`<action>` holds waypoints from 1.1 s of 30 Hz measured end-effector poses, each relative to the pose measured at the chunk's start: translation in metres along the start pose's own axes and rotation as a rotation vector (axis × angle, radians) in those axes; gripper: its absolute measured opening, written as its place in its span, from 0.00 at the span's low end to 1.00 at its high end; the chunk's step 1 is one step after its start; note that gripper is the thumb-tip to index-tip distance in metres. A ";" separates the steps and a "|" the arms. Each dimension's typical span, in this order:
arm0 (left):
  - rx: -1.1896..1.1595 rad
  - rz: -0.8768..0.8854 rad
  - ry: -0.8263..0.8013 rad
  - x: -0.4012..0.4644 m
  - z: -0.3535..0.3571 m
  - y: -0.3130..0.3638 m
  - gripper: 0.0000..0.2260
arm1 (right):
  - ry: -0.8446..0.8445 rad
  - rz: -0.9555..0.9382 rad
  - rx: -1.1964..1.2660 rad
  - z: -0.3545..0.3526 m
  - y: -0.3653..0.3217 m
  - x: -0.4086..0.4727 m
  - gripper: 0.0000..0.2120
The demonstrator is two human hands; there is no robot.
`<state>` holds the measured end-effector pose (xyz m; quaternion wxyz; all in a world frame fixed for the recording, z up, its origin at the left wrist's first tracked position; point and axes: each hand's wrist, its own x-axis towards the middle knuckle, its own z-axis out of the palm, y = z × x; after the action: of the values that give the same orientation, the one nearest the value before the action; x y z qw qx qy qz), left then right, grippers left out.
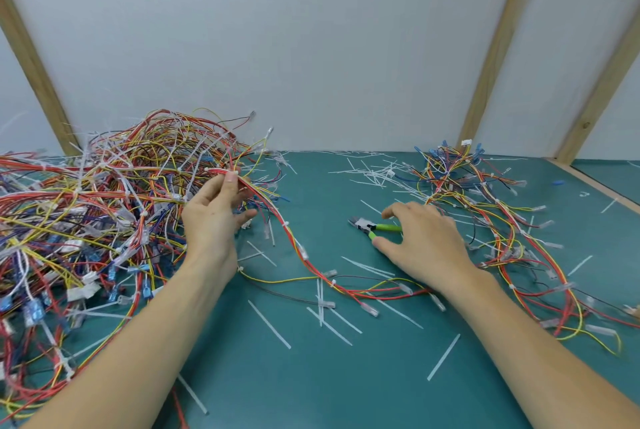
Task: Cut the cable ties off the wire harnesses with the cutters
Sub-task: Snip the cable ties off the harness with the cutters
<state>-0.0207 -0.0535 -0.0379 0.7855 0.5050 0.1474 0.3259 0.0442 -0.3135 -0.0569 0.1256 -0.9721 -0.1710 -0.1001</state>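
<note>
In the head view, the left hand (216, 217) pinched a red-and-yellow wire harness (294, 238) at the edge of the big tangled pile of tied harnesses (86, 220), the strand trailing across the teal mat (346, 376). The right hand (427, 241) hovered, fingers spread and holding nothing, over the green-handled cutters (375, 228) lying on the mat. White cut tie strips (374, 174) littered the surface, and a smaller heap of harnesses (485, 206) lay right. Judging by the piles, most of the work remained.
</note>
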 end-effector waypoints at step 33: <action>0.089 -0.132 -0.544 -0.031 0.017 -0.024 0.04 | 0.173 -0.293 0.396 -0.009 -0.045 -0.022 0.10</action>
<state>-0.0252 -0.0927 -0.0543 0.7928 0.5972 -0.0221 0.1196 0.0063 -0.2820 -0.0446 0.3116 -0.8813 -0.3148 -0.1645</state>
